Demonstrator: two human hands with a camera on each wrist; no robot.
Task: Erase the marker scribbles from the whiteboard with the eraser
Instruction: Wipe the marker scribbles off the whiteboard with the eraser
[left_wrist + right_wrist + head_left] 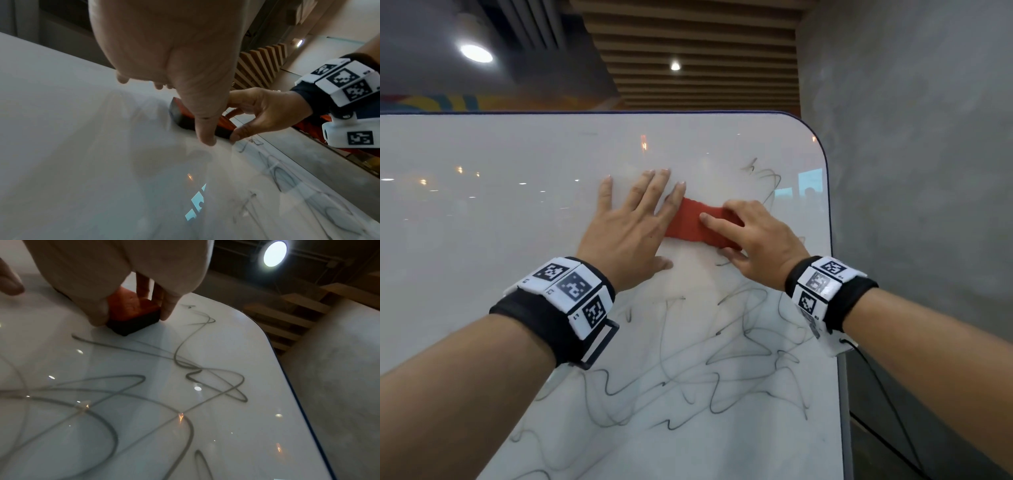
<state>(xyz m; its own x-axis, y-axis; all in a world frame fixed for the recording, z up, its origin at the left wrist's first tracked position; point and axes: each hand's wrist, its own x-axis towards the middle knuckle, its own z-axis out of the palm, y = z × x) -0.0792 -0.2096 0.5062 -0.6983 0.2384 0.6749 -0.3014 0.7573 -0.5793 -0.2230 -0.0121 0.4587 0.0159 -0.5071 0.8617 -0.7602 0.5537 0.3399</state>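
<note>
The eraser (pixel 697 222) is a long block with a rough red-orange back and a dark felt pad underneath, lying pad-down on the upper right part of the whiteboard (pixel 500 205), just above a tangle of dark looping scribbles (pixel 715 370) that fills the board's lower right. The right hand (pixel 753 240) grips the eraser's right end, thumb on the near edge and fingers curled over the top and far edge. The left hand (pixel 633 222) lies flat on the board with fingers spread and straight, its fingers just beside the eraser's left end; whether they touch it I cannot tell.
</note>
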